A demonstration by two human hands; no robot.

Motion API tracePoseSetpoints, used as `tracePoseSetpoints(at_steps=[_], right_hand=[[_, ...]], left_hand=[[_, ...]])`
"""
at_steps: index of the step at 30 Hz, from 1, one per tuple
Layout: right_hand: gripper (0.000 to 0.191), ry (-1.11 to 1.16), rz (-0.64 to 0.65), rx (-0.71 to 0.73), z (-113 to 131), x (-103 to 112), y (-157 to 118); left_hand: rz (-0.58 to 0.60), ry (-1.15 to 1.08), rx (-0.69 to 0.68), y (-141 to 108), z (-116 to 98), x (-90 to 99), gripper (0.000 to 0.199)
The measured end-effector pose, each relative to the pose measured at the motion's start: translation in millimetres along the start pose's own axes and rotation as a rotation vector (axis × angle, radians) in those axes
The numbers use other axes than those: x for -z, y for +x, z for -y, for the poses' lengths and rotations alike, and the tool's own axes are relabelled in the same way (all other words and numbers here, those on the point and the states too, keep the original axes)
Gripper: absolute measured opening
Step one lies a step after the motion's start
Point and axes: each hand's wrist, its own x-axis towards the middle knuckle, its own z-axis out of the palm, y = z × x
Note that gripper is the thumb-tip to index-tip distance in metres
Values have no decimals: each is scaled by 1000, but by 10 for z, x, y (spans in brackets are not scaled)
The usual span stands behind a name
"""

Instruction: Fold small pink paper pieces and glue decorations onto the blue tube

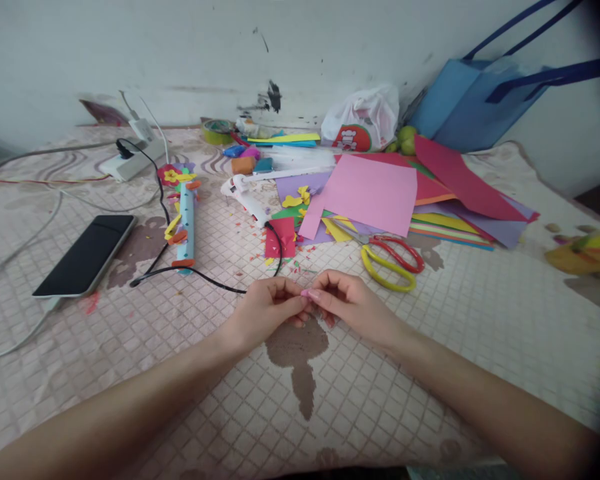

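Note:
My left hand [270,308] and my right hand [347,303] meet above the cloth, with fingertips touching. Between them is a small pink piece [306,293], pinched by thumb and fingers of both hands and mostly covered by them. Just behind my hands lie scissors [390,261] with one red and one yellow handle, and a small red sheet [280,238] with paper scraps around it. A black cable [213,283] runs close to my left hand.
A white glue gun [247,200], a decorated light-blue strip [187,223], a phone [86,257] and a power strip [133,160] are at left. Coloured sheets [373,193] are piled behind the scissors. A blue bag [473,103] stands at the back right.

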Motion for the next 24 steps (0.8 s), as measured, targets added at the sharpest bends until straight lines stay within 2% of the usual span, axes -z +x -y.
tracePoseSetpoints(at_steps=[7,12,19,24], right_hand=[[22,13,-3,3,-10,-7,17],[21,13,15,3,-5,-5,9],[24,74,37,9,-14,-10,7],[22,72,48,18,-49,7,19]], left_hand=[[68,28,24,11,-4,36,21],[37,85,25,6,-18,24,23],[24,17,-48,-10,19,8,20],[60,11,-42,-7,12,15,20]])
